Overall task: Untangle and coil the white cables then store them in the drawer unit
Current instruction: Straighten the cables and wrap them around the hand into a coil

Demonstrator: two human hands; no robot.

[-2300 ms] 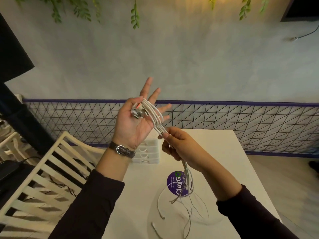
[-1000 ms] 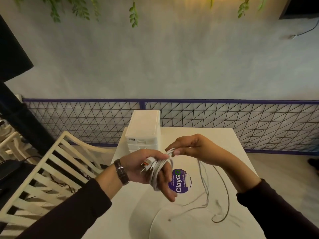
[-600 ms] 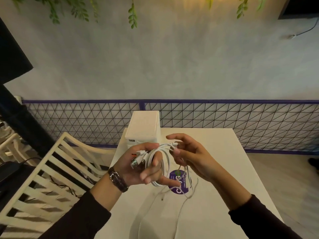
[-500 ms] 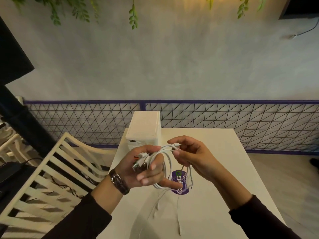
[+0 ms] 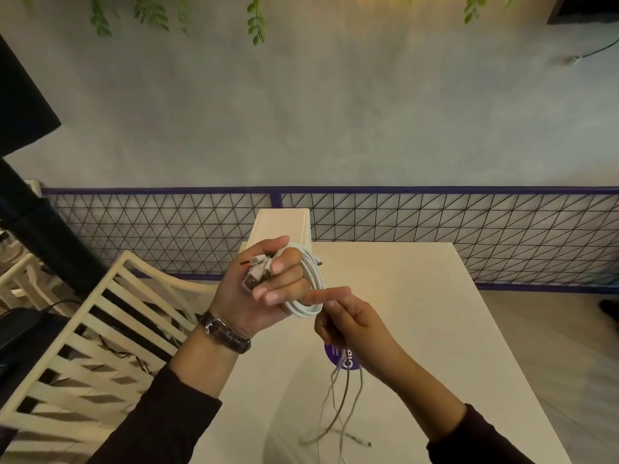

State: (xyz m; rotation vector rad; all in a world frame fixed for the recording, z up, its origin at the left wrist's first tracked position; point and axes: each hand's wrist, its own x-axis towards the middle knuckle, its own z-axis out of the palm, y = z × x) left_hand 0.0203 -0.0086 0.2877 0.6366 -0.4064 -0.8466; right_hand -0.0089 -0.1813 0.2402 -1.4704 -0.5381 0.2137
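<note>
The white cables [image 5: 311, 283] are held up above the table [image 5: 418, 313]. They are looped round the left hand [image 5: 258, 296], and the plug ends are gripped in its curled fingers. Just below, the loose ends are pinched in the right hand [image 5: 348, 319] and hang down, blurred, past a purple sticker [image 5: 335, 358]. The hands are kept close together. The drawer unit [image 5: 281, 224] is seen at the table's far edge, behind the left hand.
</note>
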